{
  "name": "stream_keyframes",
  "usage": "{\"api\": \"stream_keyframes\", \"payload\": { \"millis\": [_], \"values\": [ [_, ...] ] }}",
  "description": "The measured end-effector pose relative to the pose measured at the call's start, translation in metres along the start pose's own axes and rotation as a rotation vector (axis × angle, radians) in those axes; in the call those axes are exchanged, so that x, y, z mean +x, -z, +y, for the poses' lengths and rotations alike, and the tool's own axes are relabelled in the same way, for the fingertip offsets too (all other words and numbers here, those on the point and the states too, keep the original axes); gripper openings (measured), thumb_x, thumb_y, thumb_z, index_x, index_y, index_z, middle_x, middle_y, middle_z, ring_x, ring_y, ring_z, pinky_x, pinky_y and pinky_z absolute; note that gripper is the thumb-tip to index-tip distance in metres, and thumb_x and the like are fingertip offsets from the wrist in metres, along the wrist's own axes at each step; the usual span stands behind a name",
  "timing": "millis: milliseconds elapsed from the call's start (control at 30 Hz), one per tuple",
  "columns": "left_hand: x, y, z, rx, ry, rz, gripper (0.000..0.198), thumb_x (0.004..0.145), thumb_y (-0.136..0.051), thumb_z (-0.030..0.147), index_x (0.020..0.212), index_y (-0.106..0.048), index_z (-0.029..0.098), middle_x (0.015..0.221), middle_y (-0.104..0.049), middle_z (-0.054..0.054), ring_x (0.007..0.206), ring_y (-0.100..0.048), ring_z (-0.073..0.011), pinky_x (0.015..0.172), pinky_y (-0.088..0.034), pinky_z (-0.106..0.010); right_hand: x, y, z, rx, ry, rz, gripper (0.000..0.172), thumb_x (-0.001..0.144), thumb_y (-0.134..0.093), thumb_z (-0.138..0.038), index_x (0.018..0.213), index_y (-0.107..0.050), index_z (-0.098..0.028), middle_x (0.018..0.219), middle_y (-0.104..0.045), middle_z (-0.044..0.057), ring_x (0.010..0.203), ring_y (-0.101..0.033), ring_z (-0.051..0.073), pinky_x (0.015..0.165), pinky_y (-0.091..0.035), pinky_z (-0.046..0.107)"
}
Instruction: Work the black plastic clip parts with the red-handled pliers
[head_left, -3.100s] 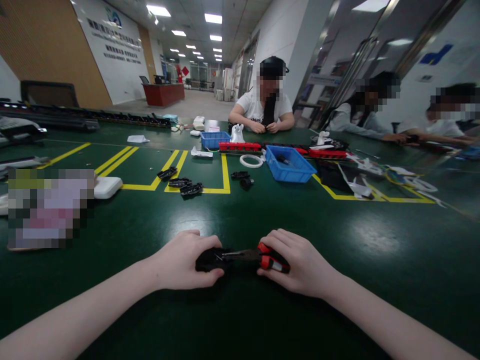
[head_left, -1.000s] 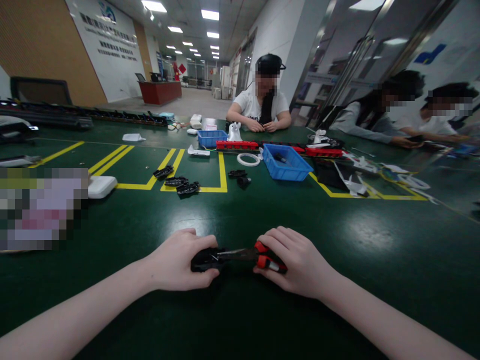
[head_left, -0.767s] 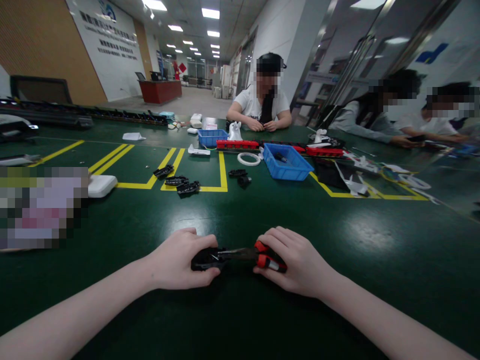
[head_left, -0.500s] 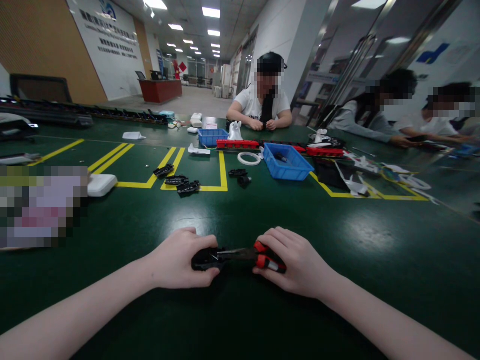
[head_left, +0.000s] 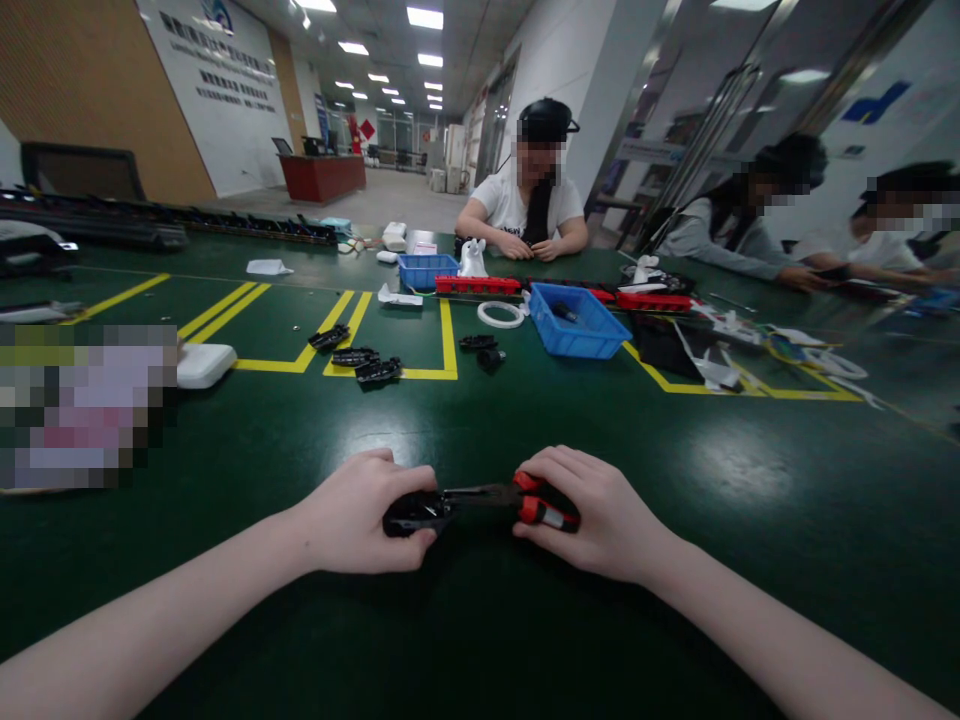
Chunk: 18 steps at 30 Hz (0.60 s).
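My left hand (head_left: 364,512) is closed around a small black plastic part (head_left: 417,511) near the front of the green table (head_left: 480,430). My right hand (head_left: 592,512) grips the red handles of a pair of pliers (head_left: 517,502). The pliers' thin metal jaws point left and reach into the black part. Both hands rest low on the table, close together.
Several black parts (head_left: 358,357) lie on yellow floor-style markings at mid table. A blue bin (head_left: 574,322), a smaller blue bin (head_left: 424,270), red strips (head_left: 478,286) and a white ring (head_left: 501,314) sit farther back. Three people sit at the far and right sides. A white box (head_left: 204,363) lies left.
Hands, pliers and black part keep the same grip and place. The view has shifted slightly, so everything sits a little higher in the picture.
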<state>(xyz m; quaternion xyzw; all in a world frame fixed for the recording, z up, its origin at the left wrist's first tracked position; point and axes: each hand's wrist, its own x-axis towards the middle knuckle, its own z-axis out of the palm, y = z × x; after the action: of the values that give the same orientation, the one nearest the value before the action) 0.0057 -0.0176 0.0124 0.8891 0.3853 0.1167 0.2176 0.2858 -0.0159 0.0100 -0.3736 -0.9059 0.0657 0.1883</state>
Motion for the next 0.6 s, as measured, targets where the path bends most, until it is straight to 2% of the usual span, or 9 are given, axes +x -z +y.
{"api": "stream_keyframes", "payload": {
  "millis": [300, 600],
  "values": [
    [-0.0005, -0.0002, -0.0014, -0.004, -0.006, -0.028, 0.015, 0.080, -0.056, 0.028, 0.091, -0.060, 0.020, 0.073, -0.066, 0.002, 0.066, -0.059, -0.0176, 0.073, -0.040, -0.033, 0.0000, 0.0023, 0.0007, 0.038, -0.015, -0.003, 0.033, 0.081, -0.069, -0.042, 0.102, -0.059, -0.019, 0.096, -0.067, 0.008, 0.083, -0.061, 0.020, 0.072, -0.050, 0.034],
    [0.0005, -0.0030, -0.0051, 0.005, 0.004, -0.040, 0.020, 0.075, -0.058, 0.030, 0.091, -0.060, 0.020, 0.072, -0.065, 0.002, 0.065, -0.059, -0.0181, 0.073, -0.040, -0.035, -0.0009, 0.0024, 0.0036, -0.015, 0.006, 0.001, 0.035, 0.081, -0.068, -0.043, 0.105, -0.059, -0.019, 0.099, -0.067, 0.008, 0.086, -0.062, 0.021, 0.074, -0.050, 0.036]
  ]
}}
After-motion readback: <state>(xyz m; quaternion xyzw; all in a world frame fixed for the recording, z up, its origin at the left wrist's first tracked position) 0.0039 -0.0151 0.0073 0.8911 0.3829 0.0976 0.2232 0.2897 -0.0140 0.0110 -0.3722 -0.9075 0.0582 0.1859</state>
